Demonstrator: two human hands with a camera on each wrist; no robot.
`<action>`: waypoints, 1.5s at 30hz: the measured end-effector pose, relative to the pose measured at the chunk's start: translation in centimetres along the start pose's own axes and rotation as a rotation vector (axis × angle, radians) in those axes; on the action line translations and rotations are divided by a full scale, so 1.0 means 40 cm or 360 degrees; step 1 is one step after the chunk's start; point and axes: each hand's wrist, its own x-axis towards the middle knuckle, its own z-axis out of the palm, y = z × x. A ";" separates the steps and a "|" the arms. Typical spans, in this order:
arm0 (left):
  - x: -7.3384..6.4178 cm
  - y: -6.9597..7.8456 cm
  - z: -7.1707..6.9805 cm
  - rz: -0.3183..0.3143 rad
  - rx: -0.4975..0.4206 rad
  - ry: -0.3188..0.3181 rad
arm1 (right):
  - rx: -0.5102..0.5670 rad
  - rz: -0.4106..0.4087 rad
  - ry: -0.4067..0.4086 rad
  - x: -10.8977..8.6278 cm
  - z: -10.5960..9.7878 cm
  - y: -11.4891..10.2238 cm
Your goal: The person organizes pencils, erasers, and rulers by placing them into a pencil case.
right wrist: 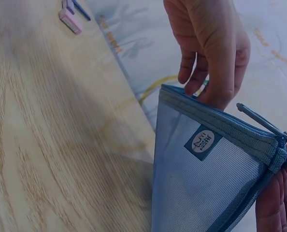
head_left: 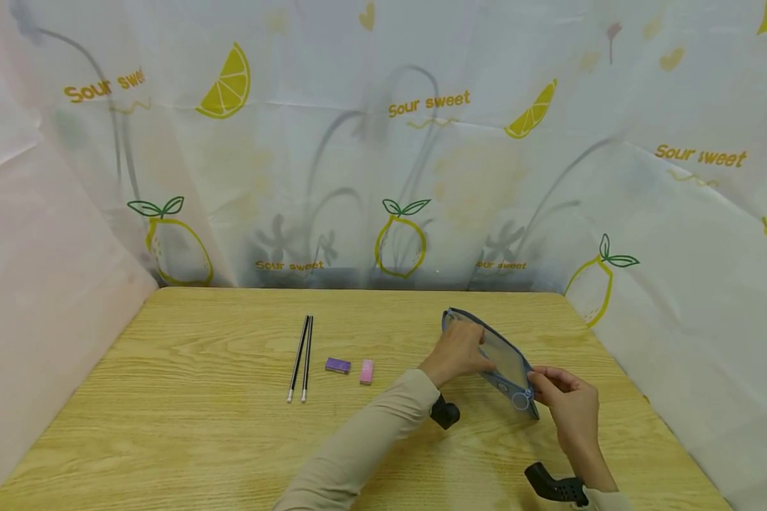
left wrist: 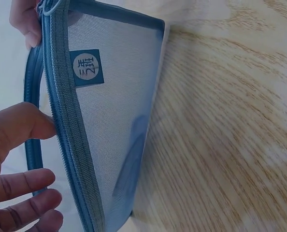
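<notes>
A blue mesh zipper pouch point(head_left: 506, 356) stands tilted over the right part of the table, its zipper side up and unzipped. My left hand point(head_left: 458, 353) is at its mouth. In the left wrist view the thumb point(left wrist: 30, 123) touches one zipper edge, while the spread fingers point(left wrist: 25, 186) lie by the opposite edge, with a gap between. My right hand point(head_left: 572, 411) pinches the pouch's near corner by the zipper end, where the pull tab point(right wrist: 259, 118) sticks out. A small square label point(right wrist: 203, 142) sits below the zipper.
Left of the pouch lie two dark pencils point(head_left: 298, 358) with white ends, a purple eraser point(head_left: 337, 365) and a pink eraser point(head_left: 366, 372). Behind the wooden table point(head_left: 198, 397) hangs a white lemon-print curtain point(head_left: 332, 163), which also runs along both sides.
</notes>
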 end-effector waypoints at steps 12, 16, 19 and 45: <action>0.002 -0.005 -0.010 0.0093 -0.0060 0.0089 | 0.0373 0.0204 -0.0017 0.001 0.011 -0.014; 0.003 -0.005 -0.014 0.0072 -0.0048 0.0063 | 0.0391 0.0206 -0.0034 0.001 0.011 -0.013; 0.001 -0.003 -0.019 0.0058 -0.0031 0.0035 | 0.0395 0.0211 -0.0033 0.000 0.009 -0.012; -0.057 -0.022 -0.106 0.0200 -0.0019 0.0060 | 0.0379 0.0235 0.0003 0.000 0.009 -0.010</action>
